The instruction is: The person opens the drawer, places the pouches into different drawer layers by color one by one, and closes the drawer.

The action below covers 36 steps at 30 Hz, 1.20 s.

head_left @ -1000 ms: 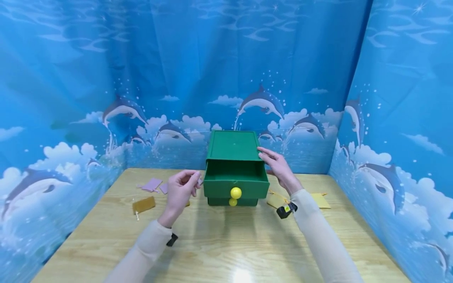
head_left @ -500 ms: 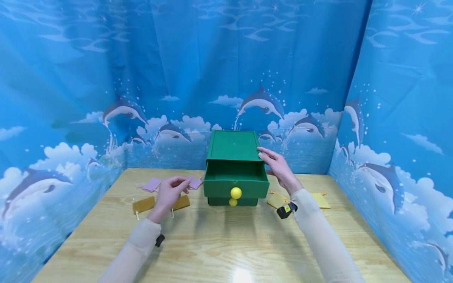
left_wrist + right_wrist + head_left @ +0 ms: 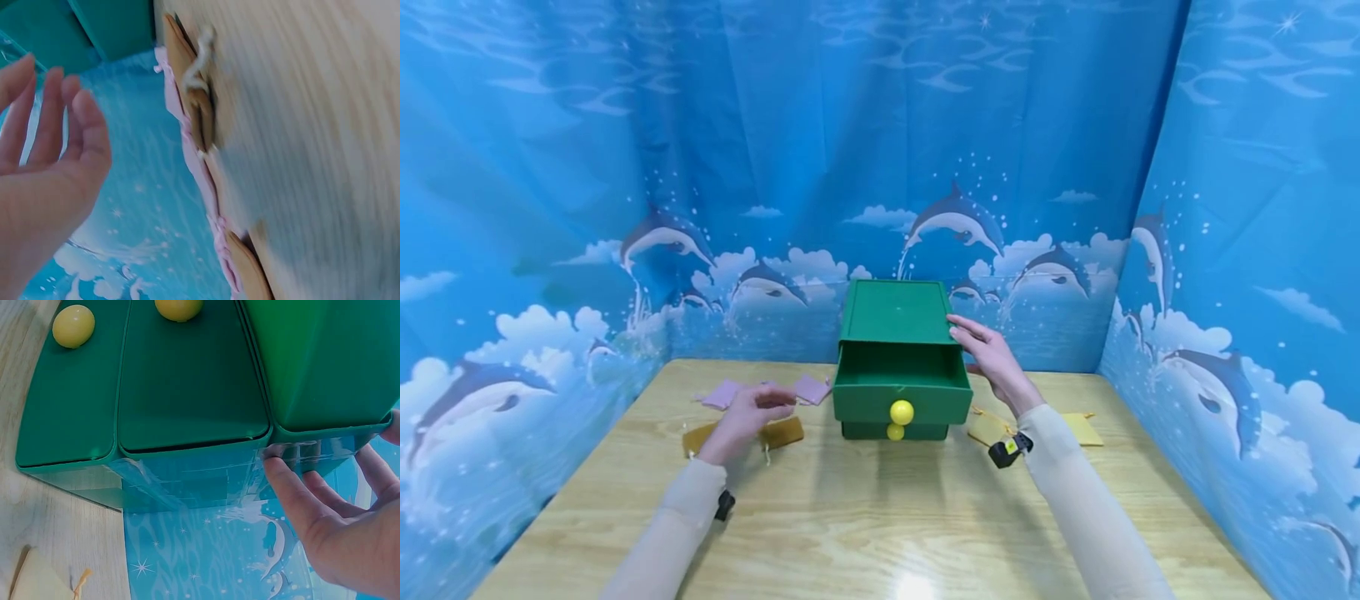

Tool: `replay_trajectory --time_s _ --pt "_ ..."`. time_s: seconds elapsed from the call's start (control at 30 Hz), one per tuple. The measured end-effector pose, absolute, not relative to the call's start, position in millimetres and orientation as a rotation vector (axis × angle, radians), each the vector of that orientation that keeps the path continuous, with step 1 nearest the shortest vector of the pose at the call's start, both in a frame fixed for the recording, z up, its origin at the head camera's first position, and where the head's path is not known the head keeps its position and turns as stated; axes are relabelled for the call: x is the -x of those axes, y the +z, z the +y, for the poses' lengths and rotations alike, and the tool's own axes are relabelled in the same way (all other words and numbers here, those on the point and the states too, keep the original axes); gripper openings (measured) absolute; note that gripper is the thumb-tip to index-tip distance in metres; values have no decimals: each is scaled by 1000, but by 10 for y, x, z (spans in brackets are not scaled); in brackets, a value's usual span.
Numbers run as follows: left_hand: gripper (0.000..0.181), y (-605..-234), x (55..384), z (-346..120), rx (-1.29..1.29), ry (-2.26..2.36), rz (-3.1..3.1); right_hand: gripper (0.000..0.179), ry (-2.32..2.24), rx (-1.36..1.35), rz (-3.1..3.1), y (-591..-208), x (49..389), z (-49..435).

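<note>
A green drawer cabinet (image 3: 897, 310) with yellow knobs stands on the wooden table, its top drawer (image 3: 901, 404) pulled out. My right hand (image 3: 996, 360) rests on the cabinet's right side near the top, fingers extended against the wall in the right wrist view. To the left, my left hand (image 3: 748, 421) hovers with relaxed fingers and holds nothing. Beside the cabinet lies a purple pouch (image 3: 812, 389); another purple pouch (image 3: 722, 394) is farther left. A brown pouch (image 3: 782, 432) lies beside the left hand, and a second brown pouch (image 3: 697, 438) is partly hidden behind it.
Right of the cabinet lie two yellow pouches, one near it (image 3: 987, 429) and another (image 3: 1082, 429) partly behind the right forearm. A blue dolphin-print curtain (image 3: 775, 167) encloses the table (image 3: 850, 517) at the back and sides.
My left hand has moved left and down, away from the cabinet. It has let go of a purple pouch, which now lies beside the cabinet. The right hand has stayed in place.
</note>
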<state>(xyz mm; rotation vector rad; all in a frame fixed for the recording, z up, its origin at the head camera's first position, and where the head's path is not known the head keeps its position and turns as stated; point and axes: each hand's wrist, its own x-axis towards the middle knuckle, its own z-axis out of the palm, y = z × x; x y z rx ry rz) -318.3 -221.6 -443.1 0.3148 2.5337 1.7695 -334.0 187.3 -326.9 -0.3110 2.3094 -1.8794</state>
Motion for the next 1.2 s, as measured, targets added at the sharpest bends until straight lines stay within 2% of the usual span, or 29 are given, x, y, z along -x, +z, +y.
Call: replay_trajectory --time_s 0.13,0.4,0.7,1.2 --pt "38 -4498 3244 -2306 -415 1687 2482 53 -1878 310 2306 -3270 3342 1882" --pt "36 -4559 3353 -2355 -376 1601 2470 53 -1883 311 2300 -3267 3326 1889" --pt "38 -4610 3440 -2431 -446 1504 2465 53 -1879 302 2308 -3252 3327 1891" --pt "42 -4594 3404 -2548 -496 1290 2608 52 -1894 299 2300 -3257 3324 1863"
